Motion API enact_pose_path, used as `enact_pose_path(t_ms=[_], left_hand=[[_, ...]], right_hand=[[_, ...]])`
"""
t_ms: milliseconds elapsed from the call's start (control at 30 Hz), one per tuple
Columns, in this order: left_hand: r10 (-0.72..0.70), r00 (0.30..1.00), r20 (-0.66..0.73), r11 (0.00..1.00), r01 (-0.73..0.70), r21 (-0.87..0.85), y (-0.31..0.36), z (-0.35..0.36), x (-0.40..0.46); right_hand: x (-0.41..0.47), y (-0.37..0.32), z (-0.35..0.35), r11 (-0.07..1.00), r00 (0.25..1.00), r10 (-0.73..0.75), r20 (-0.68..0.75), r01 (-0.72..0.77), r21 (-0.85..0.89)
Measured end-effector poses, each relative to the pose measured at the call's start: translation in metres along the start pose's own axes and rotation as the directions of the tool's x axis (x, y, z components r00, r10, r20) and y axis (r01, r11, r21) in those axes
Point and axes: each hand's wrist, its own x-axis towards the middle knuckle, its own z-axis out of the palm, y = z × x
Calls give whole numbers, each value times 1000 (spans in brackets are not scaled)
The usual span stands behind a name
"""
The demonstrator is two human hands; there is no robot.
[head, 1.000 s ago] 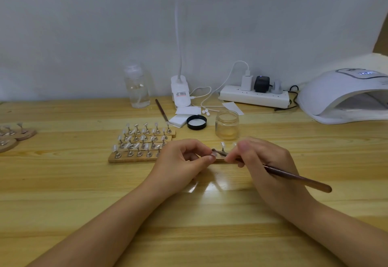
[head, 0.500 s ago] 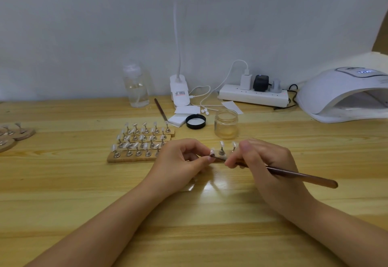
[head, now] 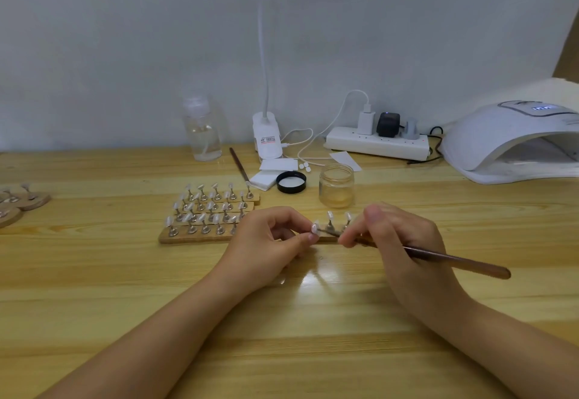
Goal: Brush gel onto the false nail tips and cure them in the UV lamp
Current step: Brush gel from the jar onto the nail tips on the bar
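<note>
Wooden table, UV lamp far right, still nothing under it that I can make out. Holder boards crowded with tips sit left of centre. Gel jar open, its lid beside it. Left hand pinches one nail tip; right hand grips the brush. Bristles have slid onto the tip over the last second, so I judge coating is underway.

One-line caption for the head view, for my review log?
Right hand brushes gel with a brush onto a nail tip steadied by the left hand, UV lamp waiting nearby.
</note>
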Motion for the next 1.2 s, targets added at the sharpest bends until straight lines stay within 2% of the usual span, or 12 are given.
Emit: enact_pose_path(t_ms=[133,367,567,767,833,967,1200], left_hand=[[2,1000,-5,1000,-2,-11,0,0,0],[16,1000,5,1000,-16,6,0,-1,-1],[15,1000,-1,1000,-15,9,0,-1,0],[2,1000,-6,1000,-2,6,-1,-1,0],[6,1000,-11,1000,-6,6,-1,-1,0],[0,1000,-20,1000,0,-1,-2,0,0],[5,999,-34,1000,-4,21,-4,0,1]], right_hand=[[2,1,1,998,1000,15,13,-14,-68],[-1,0,1,998,1000,27,-11,-26,62],[1,-1,2,998,1000,-18,19,19,-58],[-2,-1,1,999,1000,-4,10,4,44],[0,-1,1,1000,1000,-12,-8,12,-1],[1,0,2,995,998,-20,57,26,-94],[-2,-1,1,998,999,34,8,-35,61]])
